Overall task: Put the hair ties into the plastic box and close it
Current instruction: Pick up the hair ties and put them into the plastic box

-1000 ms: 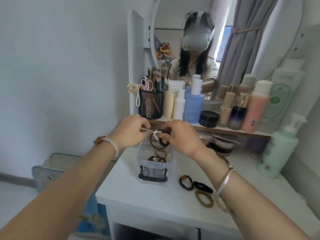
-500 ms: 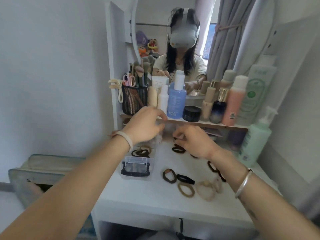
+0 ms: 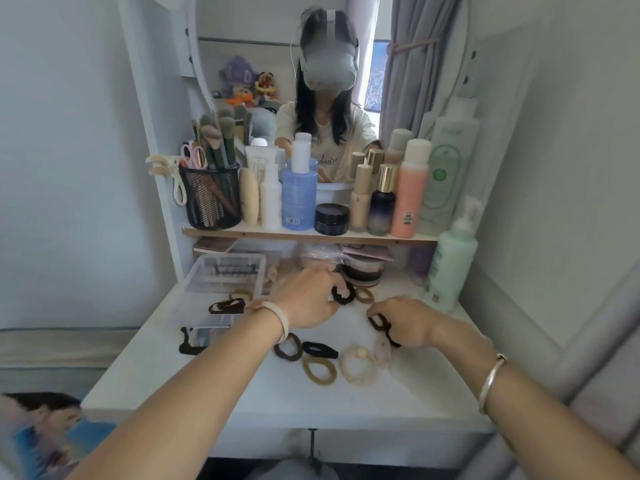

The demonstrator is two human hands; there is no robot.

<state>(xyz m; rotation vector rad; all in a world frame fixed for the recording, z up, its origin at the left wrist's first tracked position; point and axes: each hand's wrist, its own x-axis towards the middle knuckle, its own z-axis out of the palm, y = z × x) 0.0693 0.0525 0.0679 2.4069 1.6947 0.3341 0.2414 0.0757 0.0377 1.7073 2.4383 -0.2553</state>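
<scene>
The clear plastic box point(image 3: 202, 318) stands open at the table's left, its lid point(image 3: 227, 271) tipped back and a black latch at the front. Two dark and tan hair ties point(image 3: 227, 306) lie inside. My left hand point(image 3: 306, 301) rests right of the box, fingertips pinching a black hair tie point(image 3: 343, 294) that lies on the table. My right hand point(image 3: 407, 322) is closed on another dark hair tie point(image 3: 378, 323). In front of my hands lie several loose ties: brown point(image 3: 288, 347), black point(image 3: 320, 349), tan point(image 3: 319, 370) and a cream scrunchie point(image 3: 358, 366).
A shelf point(image 3: 311, 235) above the table carries bottles, a dark jar and a mesh brush holder point(image 3: 211, 199), with a mirror behind it. A green pump bottle point(image 3: 452, 268) stands at the right. Jars and packets sit under the shelf. The table's front edge point(image 3: 277, 415) is near.
Both hands left the spot above the box and moved right and down onto ties on the table. The ties held over the box now lie inside it.
</scene>
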